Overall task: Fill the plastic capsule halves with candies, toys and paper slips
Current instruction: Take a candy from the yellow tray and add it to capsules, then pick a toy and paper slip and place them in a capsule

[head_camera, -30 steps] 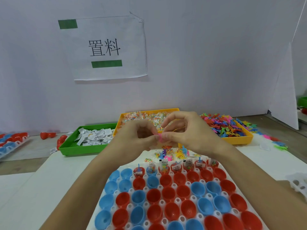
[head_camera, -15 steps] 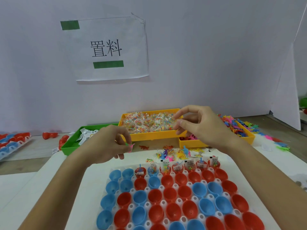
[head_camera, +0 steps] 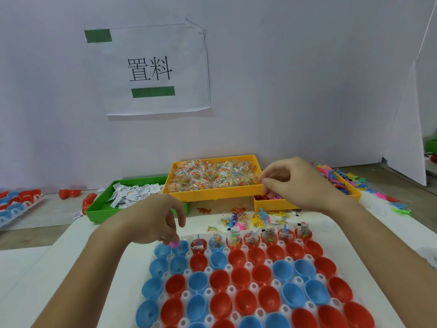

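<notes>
The left hand (head_camera: 156, 223) pinched a pink toy (head_camera: 173, 244), light and likely bendy, over a blue capsule (head_camera: 181, 247); the right hand (head_camera: 293, 183) pinched at candies (head_camera: 212, 176).

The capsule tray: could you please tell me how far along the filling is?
Done: the back row mostly holds candy, toys and slips. In hand: the left hand lowers a pink toy over the back-left blue halves; the right hand reaches at the toy tray. Left: all nearer rows look empty.
</notes>
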